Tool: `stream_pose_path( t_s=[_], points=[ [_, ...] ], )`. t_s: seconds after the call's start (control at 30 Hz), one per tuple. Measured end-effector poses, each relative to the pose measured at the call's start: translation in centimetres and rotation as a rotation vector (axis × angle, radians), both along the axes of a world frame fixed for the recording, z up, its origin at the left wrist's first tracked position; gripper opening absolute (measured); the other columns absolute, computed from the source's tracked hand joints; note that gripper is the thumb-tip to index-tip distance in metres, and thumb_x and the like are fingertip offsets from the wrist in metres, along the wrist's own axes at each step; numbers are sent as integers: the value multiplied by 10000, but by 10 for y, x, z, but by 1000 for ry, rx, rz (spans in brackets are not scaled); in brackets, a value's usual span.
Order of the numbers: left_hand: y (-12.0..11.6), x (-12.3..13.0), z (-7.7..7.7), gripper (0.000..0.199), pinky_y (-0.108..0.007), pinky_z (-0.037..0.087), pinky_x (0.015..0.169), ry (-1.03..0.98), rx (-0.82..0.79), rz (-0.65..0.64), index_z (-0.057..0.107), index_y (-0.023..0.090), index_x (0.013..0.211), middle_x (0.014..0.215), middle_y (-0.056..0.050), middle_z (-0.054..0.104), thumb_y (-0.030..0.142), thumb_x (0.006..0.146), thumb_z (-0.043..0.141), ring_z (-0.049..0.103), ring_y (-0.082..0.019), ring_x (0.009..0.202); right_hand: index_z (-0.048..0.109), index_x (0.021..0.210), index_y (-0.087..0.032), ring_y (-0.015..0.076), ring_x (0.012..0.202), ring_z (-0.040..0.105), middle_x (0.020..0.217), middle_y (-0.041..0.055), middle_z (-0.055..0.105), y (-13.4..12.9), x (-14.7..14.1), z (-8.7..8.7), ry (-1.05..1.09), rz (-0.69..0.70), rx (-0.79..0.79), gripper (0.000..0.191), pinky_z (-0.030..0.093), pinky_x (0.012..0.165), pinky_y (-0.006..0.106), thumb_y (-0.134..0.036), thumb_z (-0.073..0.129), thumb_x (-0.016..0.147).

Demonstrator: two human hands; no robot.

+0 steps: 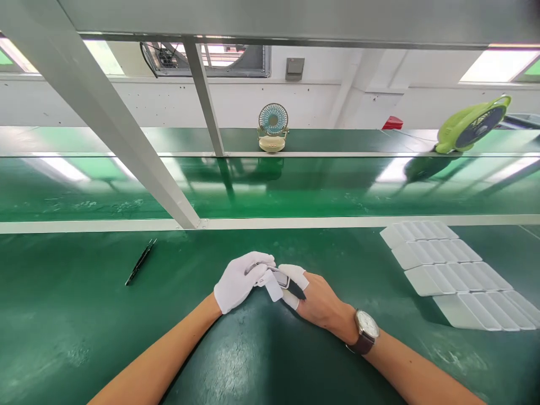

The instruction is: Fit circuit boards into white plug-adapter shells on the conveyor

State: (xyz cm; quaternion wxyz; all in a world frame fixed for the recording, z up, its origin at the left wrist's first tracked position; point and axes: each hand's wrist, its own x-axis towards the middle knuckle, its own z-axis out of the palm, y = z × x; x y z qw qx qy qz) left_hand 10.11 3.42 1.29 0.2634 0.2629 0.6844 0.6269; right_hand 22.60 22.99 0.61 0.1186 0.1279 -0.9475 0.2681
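We pinch a small white part [273, 283] between our gloved left hand [239, 279] and right hand [314, 298], steadying it above the bench [84, 315]; white trays [455, 273] wait nearby.

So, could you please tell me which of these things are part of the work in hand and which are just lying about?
In hand:
left hand, gloved
right hand, fingers capped
small grey part held between both
rows of white pieces on the right

Lying about:
black tweezers
small desk fan
green fan

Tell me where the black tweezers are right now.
In the head view the tweezers lie on the green bench, far left of the left hand, just before the white rail.
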Motion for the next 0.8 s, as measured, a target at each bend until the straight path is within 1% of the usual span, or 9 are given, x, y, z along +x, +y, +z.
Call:
stream_pose_path(
  t_s=[0.13,0.23,0.3,0.37,0.43,0.47,0.53,0.63,0.8],
  points=[
    [0,-2,1,365,-348,544,739,-53,-20,-17,721,170,1150,1040,-119,760,450,931,639,690,-222,857,555,1379,-317,239,968,694,1231,70,677,0,-2,1,4,39,52,342,575,808,382,-315,495,1042],
    [0,-4,4,367,-356,534,808,-60,-47,-41,699,172,1168,1078,-112,748,459,962,600,682,-222,919,575,1374,-322,245,1013,690,1268,79,665,0,-2,-1,28,38,-48,356,579,851,402,-292,523,1023],
    [1,-5,6,396,-355,523,821,-3,-31,-48,667,173,1217,1093,-109,733,470,1005,513,667,-213,936,595,1353,-302,248,1076,678,1295,90,654,2,-4,-4,21,2,-259,354,575,911,414,-294,560,1001],
    [3,-4,6,448,-349,520,781,66,40,-54,590,172,1321,1101,-115,705,474,1028,435,652,-213,939,601,1336,-279,235,1048,690,1251,91,678,5,-7,-4,-54,-94,-614,358,591,900,402,-343,597,984],
    [5,0,4,505,-335,515,746,136,62,-52,490,197,1423,1109,-102,673,442,982,527,632,-210,934,615,1304,-252,223,962,713,1164,83,714,9,-12,-4,-199,-185,-1005,381,617,834,386,-423,633,964],
    [6,3,3,579,-328,512,750,187,20,-47,456,225,1456,1107,-82,659,406,929,615,619,-200,920,630,1277,-239,223,922,720,1121,77,728,11,-14,-3,-275,-204,-1160,394,625,796,383,-459,649,950],
    [8,9,2,715,-317,499,760,316,-141,-36,442,299,1481,1056,-28,640,329,830,735,578,-169,843,670,1205,-216,230,887,724,1069,70,744,13,-18,0,-379,-193,-1333,406,630,755,382,-500,689,914],
    [10,16,4,650,-309,477,749,470,-318,-48,482,376,1473,926,17,588,373,865,711,536,-151,764,711,1110,-200,218,816,728,969,54,761,13,-19,3,-426,-157,-1342,390,627,725,366,-524,709,893],
    [7,15,4,539,-299,476,775,495,-295,-21,555,373,1438,898,13,542,498,922,646,556,-155,790,708,1008,-164,212,676,737,785,61,755,6,-17,9,-481,-126,-1194,470,627,662,365,-613,584,945]
  ],
)
